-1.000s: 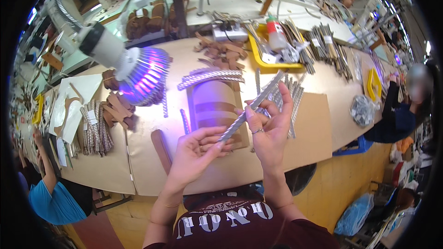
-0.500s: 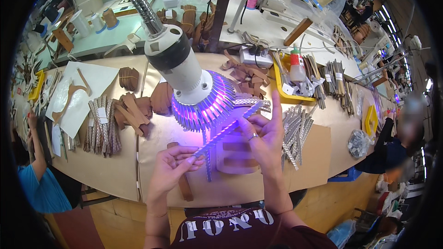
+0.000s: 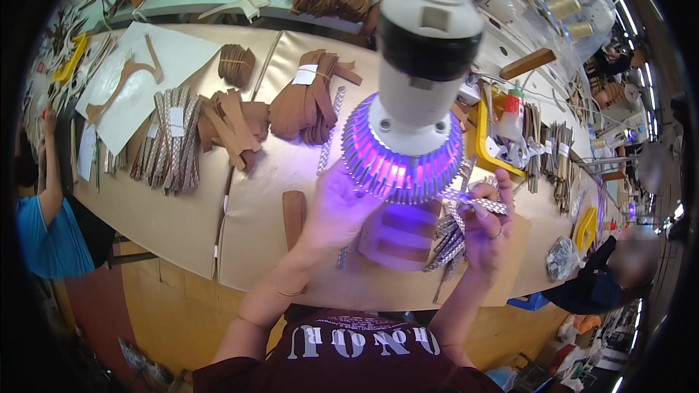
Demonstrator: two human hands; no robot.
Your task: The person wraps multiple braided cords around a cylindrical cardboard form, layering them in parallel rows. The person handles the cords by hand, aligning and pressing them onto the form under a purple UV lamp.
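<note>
My right hand (image 3: 486,236) pinches a pale braided strip (image 3: 489,206) between thumb and fingers, its index finger raised. That strip runs left toward the lamp's rim, where its other end is hidden. My left hand (image 3: 336,211) is beside and partly behind the lamp (image 3: 404,149), which glows violet; its fingertips are hidden and blurred, so I cannot tell what they hold. Another braided strip (image 3: 332,131) lies lengthwise on the table behind my left hand. Under the lamp is a flat piece with brown bands (image 3: 400,240). Several grey braided strips (image 3: 450,240) lie by my right hand.
Bundled brown strips (image 3: 309,102), a bundle of braided strips (image 3: 171,142) and a white sheet (image 3: 171,51) are on the left side of the table. At right stands a yellow tray (image 3: 486,142) with a red-and-clear bottle (image 3: 512,113). A co-worker (image 3: 51,225) is at far left.
The view has shifted, so the lamp appears larger and farther right. The strip formerly stretched between both hands is no longer seen that way. My right hand is lower right, my left beside the lamp.
</note>
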